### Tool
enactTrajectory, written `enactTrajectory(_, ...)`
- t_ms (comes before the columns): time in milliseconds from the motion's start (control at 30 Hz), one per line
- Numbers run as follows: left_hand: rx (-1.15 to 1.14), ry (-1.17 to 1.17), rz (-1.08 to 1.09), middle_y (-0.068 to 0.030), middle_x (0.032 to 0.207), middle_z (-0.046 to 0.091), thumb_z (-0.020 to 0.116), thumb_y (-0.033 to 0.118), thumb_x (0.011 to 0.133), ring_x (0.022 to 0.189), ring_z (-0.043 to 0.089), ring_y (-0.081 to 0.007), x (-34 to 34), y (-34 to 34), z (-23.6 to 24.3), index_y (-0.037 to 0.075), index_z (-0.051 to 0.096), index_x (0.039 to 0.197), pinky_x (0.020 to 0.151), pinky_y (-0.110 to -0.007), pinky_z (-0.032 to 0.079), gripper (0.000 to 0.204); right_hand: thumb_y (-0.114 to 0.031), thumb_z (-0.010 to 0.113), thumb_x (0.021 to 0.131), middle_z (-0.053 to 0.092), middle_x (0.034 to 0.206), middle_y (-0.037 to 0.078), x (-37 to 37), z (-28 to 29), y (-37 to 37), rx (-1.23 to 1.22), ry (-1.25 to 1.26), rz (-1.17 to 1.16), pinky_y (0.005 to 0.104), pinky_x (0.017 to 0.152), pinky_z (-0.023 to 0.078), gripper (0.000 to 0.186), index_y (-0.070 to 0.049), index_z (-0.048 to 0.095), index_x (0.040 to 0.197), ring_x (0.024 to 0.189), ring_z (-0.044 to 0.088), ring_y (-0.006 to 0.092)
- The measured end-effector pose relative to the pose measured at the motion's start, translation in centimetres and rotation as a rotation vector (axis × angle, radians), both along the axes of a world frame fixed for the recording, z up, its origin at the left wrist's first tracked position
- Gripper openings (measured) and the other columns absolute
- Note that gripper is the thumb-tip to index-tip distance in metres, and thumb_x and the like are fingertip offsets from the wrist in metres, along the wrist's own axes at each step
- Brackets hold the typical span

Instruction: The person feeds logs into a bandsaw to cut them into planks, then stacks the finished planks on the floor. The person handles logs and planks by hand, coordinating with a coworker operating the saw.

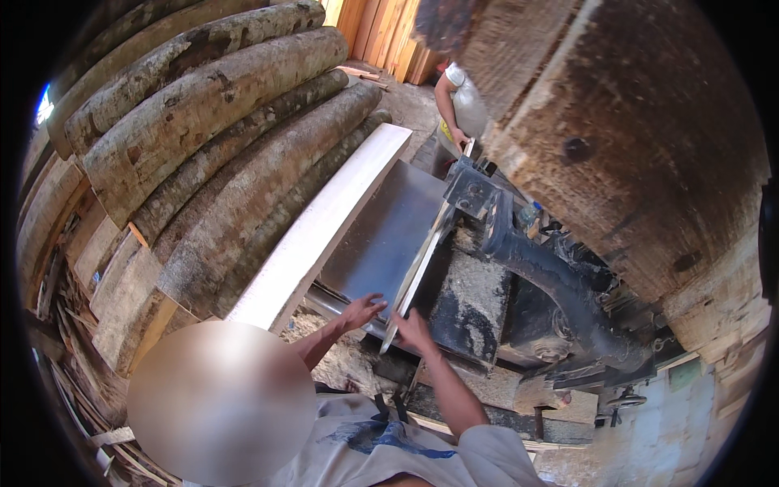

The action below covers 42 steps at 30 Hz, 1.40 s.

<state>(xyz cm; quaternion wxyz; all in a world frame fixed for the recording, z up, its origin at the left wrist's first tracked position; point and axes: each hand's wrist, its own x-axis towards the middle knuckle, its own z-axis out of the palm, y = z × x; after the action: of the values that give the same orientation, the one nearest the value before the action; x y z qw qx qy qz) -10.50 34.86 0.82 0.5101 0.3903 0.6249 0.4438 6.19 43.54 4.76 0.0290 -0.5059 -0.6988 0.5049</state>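
My right hand (pixel 412 331) grips the near end of a thin, pale wood strip (pixel 418 280). This strip runs away from me along the edge of a smooth metal machine table (pixel 377 223), up to a dark guide block (pixel 471 191). My left hand (pixel 363 311) is just left of the strip, over the table's near edge, with its fingers stretched out and nothing in them. On the machine's far side a co-worker's hand (pixel 460 138) is at a piece of wood; the guide block partly hides it.
Bark-covered slabs (pixel 235 105) are stacked at the left, with a long pale plank (pixel 324 223) beside them. A big brown timber panel (pixel 641 146) fills the upper right. A curved dark machine arm (pixel 560 284) and sawdust (pixel 479 308) are right of the strip.
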Motion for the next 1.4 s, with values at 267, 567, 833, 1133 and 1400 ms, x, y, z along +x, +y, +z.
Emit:
enactTrajectory(267, 0.047, -0.033, -0.108, -0.0227, 0.123, 0.052, 0.059, 0.062, 0.077, 0.114, 0.051, -0.0322, 2.8, -1.4, -2.0, 0.005, 0.02, 0.144, 0.094, -0.04, 0.041, 0.096, -0.039, 0.049, 0.085, 0.057, 0.091, 0.037, 3.1, -1.2, -14.1, 0.171, -0.102, 0.14, 0.0534, 0.083, 0.043, 0.051, 0.008, 0.05, 0.107, 0.091, 0.056, 0.0514)
enactTrajectory(567, -0.124, -0.22, -0.127, -0.0155, 0.123, 0.052, 0.066, 0.053, 0.075, 0.107, 0.052, -0.0259, 7.7, -14.3, 0.5, 0.02, 0.014, 0.147, 0.086, -0.04, 0.046, 0.094, -0.04, 0.046, 0.086, 0.057, 0.086, 0.039, 6.6, 0.1, -27.1, 0.126, -0.157, 0.1, 0.0542, 0.082, 0.044, 0.056, 0.009, 0.045, 0.113, 0.088, 0.056, 0.0532)
enactTrajectory(833, -0.166, -0.227, -0.134, -0.0129, 0.098, 0.061, 0.07, 0.051, 0.073, 0.08, 0.053, -0.0182, 10.8, -25.5, 0.7, 0.014, 0.008, 0.148, 0.064, -0.03, 0.043, 0.104, -0.041, 0.046, 0.086, 0.06, 0.082, 0.033, 10.2, -1.3, -38.5, 0.271, -0.082, 0.054, 0.0536, 0.076, 0.046, 0.05, 0.002, 0.047, 0.111, 0.081, 0.057, 0.0512)
enactTrajectory(1133, -0.199, -0.291, -0.159, -0.0191, 0.126, 0.048, 0.069, 0.042, 0.078, 0.117, 0.045, -0.0296, 14.2, -38.4, 1.7, 0.017, 0.004, 0.147, 0.093, -0.049, 0.037, 0.098, -0.036, 0.05, 0.084, 0.059, 0.073, 0.033, 14.0, -3.1, -51.4, 0.304, -0.051, 0.086, 0.0532, 0.069, 0.048, 0.05, 0.007, 0.048, 0.11, 0.074, 0.06, 0.0489)
enactTrajectory(1400, -0.211, -0.421, -0.102, -0.0166, 0.111, 0.057, 0.066, 0.031, 0.082, 0.097, 0.056, -0.0229, 18.2, -51.9, -0.1, 0.013, 0.013, 0.147, 0.082, -0.039, 0.047, 0.085, -0.031, 0.05, 0.088, 0.063, 0.086, 0.024, 19.1, -2.9, -64.7, 0.049, 0.139, 0.003, 0.0461, 0.073, 0.049, 0.04, 0.005, 0.054, 0.105, 0.082, 0.062, 0.0393)
